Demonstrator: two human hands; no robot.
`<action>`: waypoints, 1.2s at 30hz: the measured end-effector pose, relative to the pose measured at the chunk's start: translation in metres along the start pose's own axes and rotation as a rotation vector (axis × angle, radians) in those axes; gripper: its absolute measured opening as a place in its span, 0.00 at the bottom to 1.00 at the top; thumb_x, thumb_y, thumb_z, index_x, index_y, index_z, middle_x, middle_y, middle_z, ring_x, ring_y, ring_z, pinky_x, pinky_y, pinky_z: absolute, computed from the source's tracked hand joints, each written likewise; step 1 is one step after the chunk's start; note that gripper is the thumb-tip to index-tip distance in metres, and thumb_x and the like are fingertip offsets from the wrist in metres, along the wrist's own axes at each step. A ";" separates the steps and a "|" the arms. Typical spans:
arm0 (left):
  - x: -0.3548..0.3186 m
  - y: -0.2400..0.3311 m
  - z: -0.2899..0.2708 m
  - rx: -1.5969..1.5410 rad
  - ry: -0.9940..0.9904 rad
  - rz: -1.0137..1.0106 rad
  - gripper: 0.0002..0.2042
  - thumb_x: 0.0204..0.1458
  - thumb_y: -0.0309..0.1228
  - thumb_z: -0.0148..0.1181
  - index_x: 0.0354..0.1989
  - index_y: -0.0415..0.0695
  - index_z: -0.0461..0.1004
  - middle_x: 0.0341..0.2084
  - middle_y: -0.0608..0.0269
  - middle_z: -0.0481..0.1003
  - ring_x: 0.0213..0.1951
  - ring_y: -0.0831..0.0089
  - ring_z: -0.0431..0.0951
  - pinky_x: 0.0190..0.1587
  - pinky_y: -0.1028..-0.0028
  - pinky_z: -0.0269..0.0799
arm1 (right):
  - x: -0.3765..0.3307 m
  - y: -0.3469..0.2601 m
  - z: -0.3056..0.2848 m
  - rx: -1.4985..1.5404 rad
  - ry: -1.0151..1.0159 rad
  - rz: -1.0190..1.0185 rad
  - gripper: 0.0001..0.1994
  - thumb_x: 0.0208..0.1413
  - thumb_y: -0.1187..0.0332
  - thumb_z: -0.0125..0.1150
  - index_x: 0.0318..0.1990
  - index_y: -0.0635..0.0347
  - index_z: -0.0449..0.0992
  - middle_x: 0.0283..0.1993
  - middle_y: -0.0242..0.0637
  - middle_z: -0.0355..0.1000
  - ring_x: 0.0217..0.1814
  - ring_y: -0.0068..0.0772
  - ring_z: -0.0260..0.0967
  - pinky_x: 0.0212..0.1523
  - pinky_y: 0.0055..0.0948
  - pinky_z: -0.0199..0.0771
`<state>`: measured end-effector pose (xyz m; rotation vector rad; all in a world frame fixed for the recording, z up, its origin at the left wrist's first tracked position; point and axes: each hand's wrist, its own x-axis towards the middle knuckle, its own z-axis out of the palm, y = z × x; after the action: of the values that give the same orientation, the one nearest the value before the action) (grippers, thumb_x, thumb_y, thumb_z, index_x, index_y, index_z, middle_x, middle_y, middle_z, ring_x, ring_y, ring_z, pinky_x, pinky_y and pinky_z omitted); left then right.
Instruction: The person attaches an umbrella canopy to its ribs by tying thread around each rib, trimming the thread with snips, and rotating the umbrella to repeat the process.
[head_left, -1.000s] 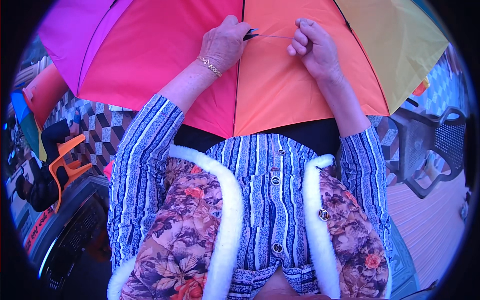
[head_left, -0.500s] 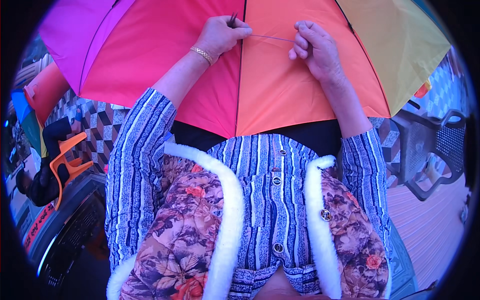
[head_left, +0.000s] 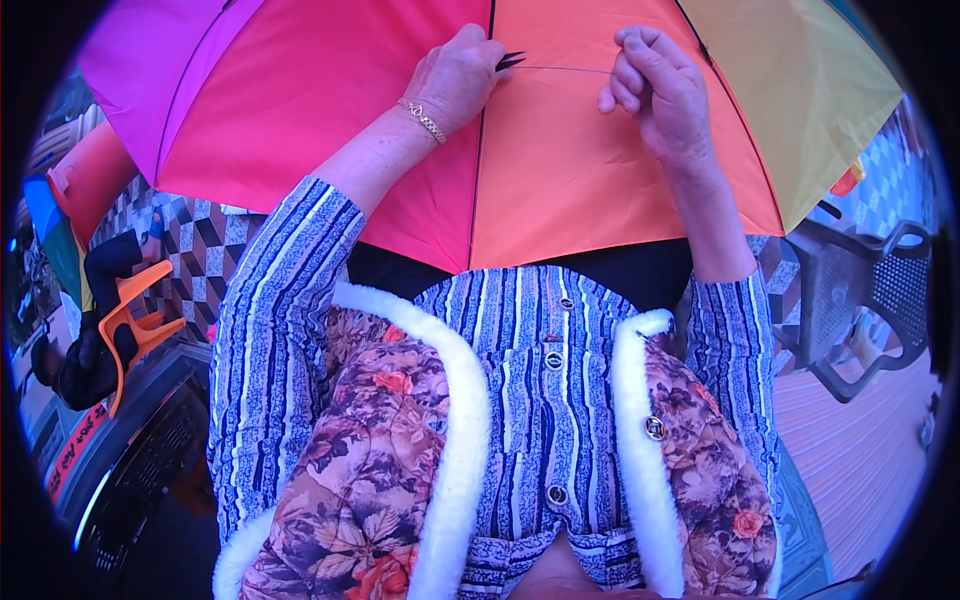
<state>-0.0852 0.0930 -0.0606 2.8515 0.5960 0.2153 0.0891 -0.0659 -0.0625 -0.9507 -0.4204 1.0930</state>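
A multicoloured umbrella canopy (head_left: 560,170) with pink, red, orange and yellow panels lies spread over my lap. My left hand (head_left: 455,75), wearing a gold bracelet, rests on the dark seam between the red and orange panels. It pinches a small dark pointed tool (head_left: 510,60). A thin thread (head_left: 560,69) runs taut from there across the orange panel to my right hand (head_left: 660,85). That hand has its fingers closed on the thread's other end.
A dark plastic chair (head_left: 860,300) stands at the right on a reddish floor. An orange plastic chair (head_left: 135,315) and a dark slatted crate (head_left: 140,460) are at the left. A patterned tiled floor (head_left: 205,245) shows under the canopy's edge.
My left hand rose along the seam, then came back down a little, and the dark tool's tip shows again. My right hand shifted slightly right, still holding the thread.
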 end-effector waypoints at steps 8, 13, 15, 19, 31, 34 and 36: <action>-0.004 -0.004 -0.004 0.040 -0.038 -0.030 0.09 0.46 0.34 0.62 0.35 0.46 0.73 0.29 0.59 0.69 0.32 0.57 0.74 0.32 0.63 0.72 | -0.022 -0.035 0.008 0.057 -0.112 -0.131 0.09 0.62 0.68 0.45 0.43 0.64 0.69 0.18 0.24 0.50 0.16 0.17 0.50 0.23 0.27 0.69; -0.015 0.000 -0.018 -0.075 0.011 -0.045 0.13 0.47 0.35 0.61 0.39 0.45 0.71 0.30 0.59 0.70 0.33 0.57 0.74 0.34 0.63 0.72 | -0.026 -0.041 0.015 0.048 -0.135 -0.148 0.09 0.63 0.69 0.44 0.43 0.64 0.69 0.18 0.24 0.50 0.15 0.17 0.50 0.23 0.27 0.69; -0.020 -0.001 -0.022 0.003 0.025 -0.039 0.13 0.47 0.36 0.61 0.38 0.45 0.69 0.31 0.57 0.71 0.34 0.56 0.75 0.35 0.63 0.72 | -0.030 -0.042 0.013 0.015 -0.102 -0.145 0.10 0.63 0.68 0.44 0.43 0.64 0.69 0.17 0.24 0.50 0.15 0.17 0.50 0.23 0.27 0.69; -0.025 -0.008 -0.030 0.112 -0.034 0.006 0.13 0.48 0.36 0.60 0.36 0.43 0.69 0.31 0.56 0.72 0.35 0.56 0.76 0.37 0.63 0.72 | -0.033 -0.043 0.016 0.004 -0.109 -0.150 0.10 0.63 0.68 0.43 0.43 0.65 0.68 0.17 0.24 0.51 0.15 0.17 0.50 0.23 0.26 0.69; -0.010 0.011 -0.047 0.288 -0.274 -0.031 0.08 0.50 0.33 0.57 0.31 0.42 0.74 0.31 0.54 0.74 0.37 0.58 0.77 0.37 0.63 0.73 | -0.037 -0.044 0.022 0.010 -0.137 -0.159 0.10 0.64 0.68 0.43 0.43 0.64 0.69 0.18 0.25 0.52 0.15 0.16 0.50 0.23 0.25 0.70; -0.008 0.013 -0.047 0.297 -0.293 -0.037 0.08 0.50 0.33 0.56 0.30 0.42 0.75 0.31 0.54 0.75 0.37 0.58 0.77 0.36 0.63 0.73 | -0.037 -0.044 0.021 0.013 -0.137 -0.159 0.10 0.64 0.68 0.43 0.44 0.64 0.68 0.18 0.25 0.52 0.15 0.16 0.51 0.23 0.25 0.70; -0.008 0.013 -0.047 0.298 -0.288 -0.039 0.08 0.51 0.33 0.55 0.30 0.42 0.76 0.31 0.53 0.75 0.36 0.58 0.77 0.36 0.63 0.73 | -0.037 -0.044 0.021 0.018 -0.137 -0.156 0.10 0.64 0.68 0.43 0.44 0.64 0.68 0.18 0.25 0.53 0.15 0.16 0.51 0.23 0.25 0.70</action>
<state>-0.0961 0.0865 -0.0127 3.0650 0.6692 -0.3126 0.0828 -0.0952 -0.0094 -0.8160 -0.5864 1.0210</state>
